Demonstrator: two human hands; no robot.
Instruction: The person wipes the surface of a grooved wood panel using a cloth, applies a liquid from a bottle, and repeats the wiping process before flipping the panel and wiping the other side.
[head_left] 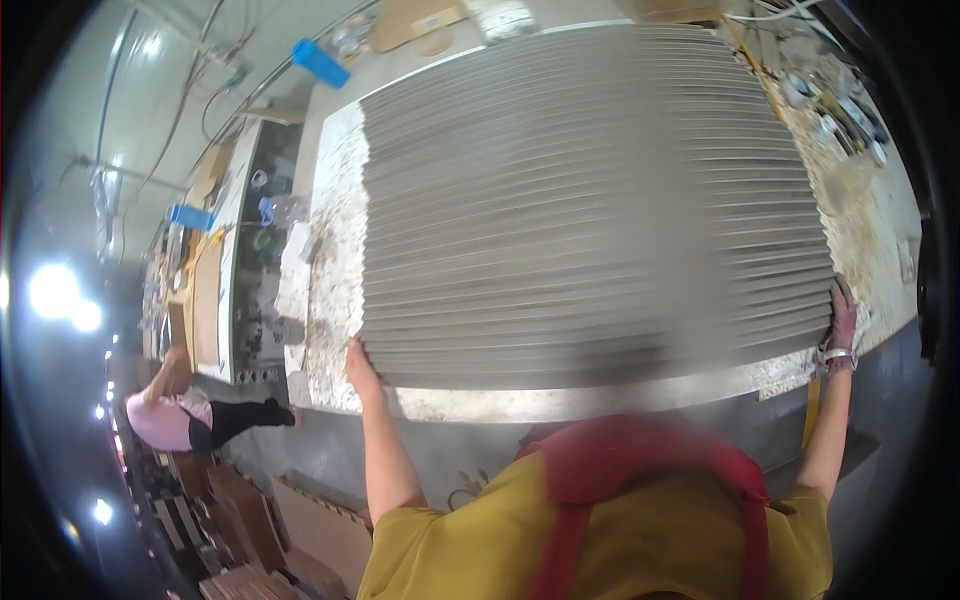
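Note:
A large stack of thin grey sheets [590, 200], fanned so that many edges show, lies on a worn speckled worktable [335, 300]. My left hand [360, 362] presses against the stack's near left corner, fingers wrapped on the edges. My right hand [842, 322], with a band at the wrist, grips the near right corner of the same stack. Both arms are stretched wide apart, and my yellow shirt with red straps fills the lower part of the view.
Another person in a pink top [165, 415] bends over at the far left beside a second bench. A blue object [320, 62] lies at the table's far end. Small jars and clutter [830, 110] line the right side. Cardboard boxes [320, 525] stand on the floor.

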